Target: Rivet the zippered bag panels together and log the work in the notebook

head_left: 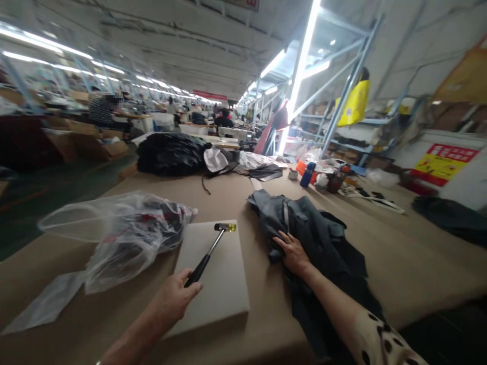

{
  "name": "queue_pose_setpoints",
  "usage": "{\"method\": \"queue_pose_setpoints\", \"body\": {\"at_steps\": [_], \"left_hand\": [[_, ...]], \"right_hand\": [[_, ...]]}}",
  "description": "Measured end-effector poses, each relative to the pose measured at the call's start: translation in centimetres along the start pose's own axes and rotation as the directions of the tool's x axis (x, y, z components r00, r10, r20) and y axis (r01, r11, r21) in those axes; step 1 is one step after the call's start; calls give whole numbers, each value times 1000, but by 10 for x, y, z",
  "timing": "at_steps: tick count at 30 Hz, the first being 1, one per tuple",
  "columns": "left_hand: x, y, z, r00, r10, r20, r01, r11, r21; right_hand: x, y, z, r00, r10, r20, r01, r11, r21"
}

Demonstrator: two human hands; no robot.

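Note:
My left hand (178, 298) is closed round the black handle of a small hammer (213, 247) whose yellow-tipped head rests on a pale flat board (224, 289). My right hand (292, 252) lies flat, fingers stretched out, on a pile of dark grey garments (323, 243) to the right of the board. Both rest on a wide brown work table (399, 253).
A clear plastic bag (125, 233) with dark cloth inside lies left of the board. More black cloth (171, 154), a blue bottle (307, 174) and small items sit at the far end. People work at tables in the background. Metal shelving stands right.

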State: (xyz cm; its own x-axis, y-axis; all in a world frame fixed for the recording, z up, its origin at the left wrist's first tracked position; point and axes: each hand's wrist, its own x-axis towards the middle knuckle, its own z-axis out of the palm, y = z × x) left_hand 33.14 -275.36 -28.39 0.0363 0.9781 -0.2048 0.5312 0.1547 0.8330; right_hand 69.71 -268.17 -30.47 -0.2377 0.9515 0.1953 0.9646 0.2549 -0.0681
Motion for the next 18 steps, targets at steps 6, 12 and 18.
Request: {"method": "queue_pose_setpoints", "body": {"at_steps": [6,12,18], "left_hand": [[-2,49,95,989,28,142,-15,996,-88],[-4,63,122,979,172,110,-173,985,6],[14,4,67,899,386,-210,-218,806,550]], "right_hand": [[-1,-1,-2,1000,13,-10,-12,996,87],[-2,-10,-18,999,-46,-12,47,970,238],[-1,35,-88,988,12,-154,41,941,335]]}}
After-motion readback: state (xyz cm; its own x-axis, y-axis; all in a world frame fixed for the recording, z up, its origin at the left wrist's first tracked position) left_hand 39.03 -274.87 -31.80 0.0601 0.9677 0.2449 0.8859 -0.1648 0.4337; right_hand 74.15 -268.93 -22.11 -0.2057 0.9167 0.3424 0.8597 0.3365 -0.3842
